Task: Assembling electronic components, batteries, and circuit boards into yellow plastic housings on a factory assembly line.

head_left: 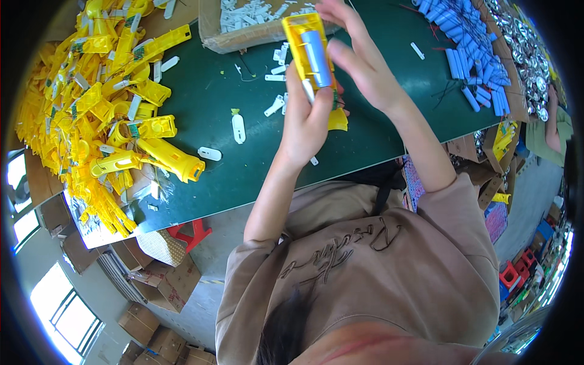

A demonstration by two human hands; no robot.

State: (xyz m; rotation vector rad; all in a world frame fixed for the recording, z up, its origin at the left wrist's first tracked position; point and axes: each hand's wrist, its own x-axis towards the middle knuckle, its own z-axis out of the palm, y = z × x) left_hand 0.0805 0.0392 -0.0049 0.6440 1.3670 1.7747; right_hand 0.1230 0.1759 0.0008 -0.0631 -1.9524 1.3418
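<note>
My left hand is wrapped round a yellow plastic housing, held tilted above the green table. A blue cylindrical battery lies lengthwise in its hollow, and a bit of green circuit board shows by my fingers. My right hand is just right of the housing, fingers apart and slightly blurred, thumb near the battery; I see nothing in it. Whether its fingertips touch the housing's top end, I cannot tell. White plastic pieces are scattered on the table beside my left hand.
A heap of yellow housings with wires and boards covers the table's left. A cardboard box of white parts stands at the back. Blue batteries are piled at right, beside shiny metal cups. Another person's arm shows far right.
</note>
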